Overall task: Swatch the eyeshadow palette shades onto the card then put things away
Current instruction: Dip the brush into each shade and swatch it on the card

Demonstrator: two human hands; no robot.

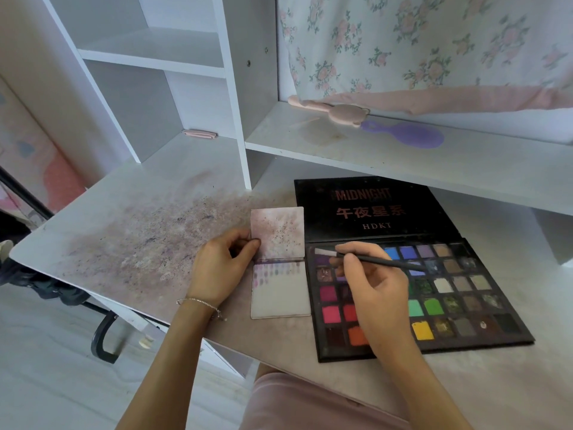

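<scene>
White shelving (173,54) climbs behind your desk (130,218), and that desktop is heavily dusted with pink and purple powder on the left. On the shelf to the right lie a purple hairbrush (412,135) and a pink bear-shaped thing (335,113) under the floral curtain (434,41). Now the big item: your palette (428,293) lies open on the desk, lid flat behind it, rows of bright pans showing. Just beside it on the left is the card (279,265), folded open, top flap smudged, lower half carrying two short rows of pale purple and pink swatches near the fold. Your left hand (223,268) pinches the card's left edge at the fold, thumb and fingers curled on it. Your right hand (372,290) grips the brush (372,259) pencil-style, its pale tip hovering over the purple pans at the palette's top left corner. You look to be loading colour. By my reckoning you're early on: most shades unswatched, most of the card bare, and nothing put away yet.
</scene>
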